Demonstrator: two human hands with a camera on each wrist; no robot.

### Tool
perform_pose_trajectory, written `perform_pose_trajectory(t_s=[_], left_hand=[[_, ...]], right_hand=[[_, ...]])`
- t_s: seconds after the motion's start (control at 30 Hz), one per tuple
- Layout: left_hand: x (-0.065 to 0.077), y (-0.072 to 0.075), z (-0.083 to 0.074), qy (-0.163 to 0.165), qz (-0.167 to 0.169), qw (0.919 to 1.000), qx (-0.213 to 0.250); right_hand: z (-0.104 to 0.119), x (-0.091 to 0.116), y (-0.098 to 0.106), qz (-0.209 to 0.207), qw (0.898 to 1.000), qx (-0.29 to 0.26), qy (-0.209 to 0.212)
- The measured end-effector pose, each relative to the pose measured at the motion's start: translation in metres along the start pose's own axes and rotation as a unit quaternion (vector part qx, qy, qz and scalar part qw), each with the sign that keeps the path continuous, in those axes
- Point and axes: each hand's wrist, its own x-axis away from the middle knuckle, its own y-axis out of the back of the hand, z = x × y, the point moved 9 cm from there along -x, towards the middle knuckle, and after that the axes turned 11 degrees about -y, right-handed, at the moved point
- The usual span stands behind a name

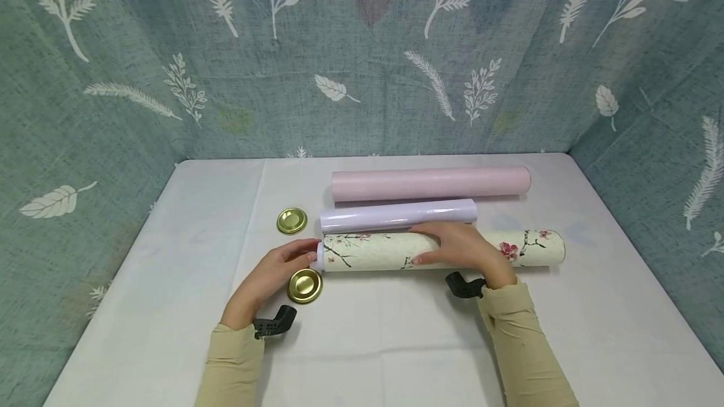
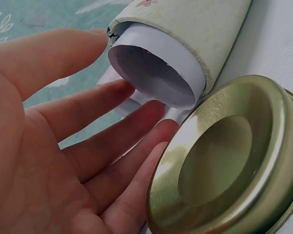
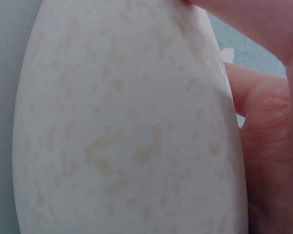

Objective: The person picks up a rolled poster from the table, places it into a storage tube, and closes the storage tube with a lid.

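A cream tube with a plum-blossom pattern point(image 1: 367, 252) lies crosswise on the table. From its left end a short length of a white paper roll point(image 2: 185, 73) pokes out, hollow in the middle. My left hand point(image 1: 278, 273) is at this end, its fingers loosely extended beside the roll's rim; whether the fingertips touch it is hard to tell. My right hand point(image 1: 460, 247) grips the tube's middle, with thumb in front and fingers over the far side. Right below my left fingers lies a gold metal lid point(image 1: 305, 286).
A second gold lid point(image 1: 291, 221) lies farther back on the left. Behind the patterned tube lie a glossy pale-lilac roll point(image 1: 396, 215) and a longer pink tube point(image 1: 430, 184), roughly parallel. A leaf-printed curtain point(image 1: 362, 118) encloses the white table point(image 1: 362, 357) at the back and sides.
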Motion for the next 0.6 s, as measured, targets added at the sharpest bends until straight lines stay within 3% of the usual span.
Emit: perform_pose_trajectory(t_s=[0.37,0.6], left_hand=[[-0.003,-0.001,0.005,-0.016,-0.005,0.9998,-0.013],[-0.002,-0.006,-0.004,-0.024,0.018,0.9995,-0.003]], right_hand=[[-0.002,-0.002,-0.001,-0.003,1.0,0.001,0.0],[-0.001,-0.001,0.0,0.0,1.0,0.004,-0.004]])
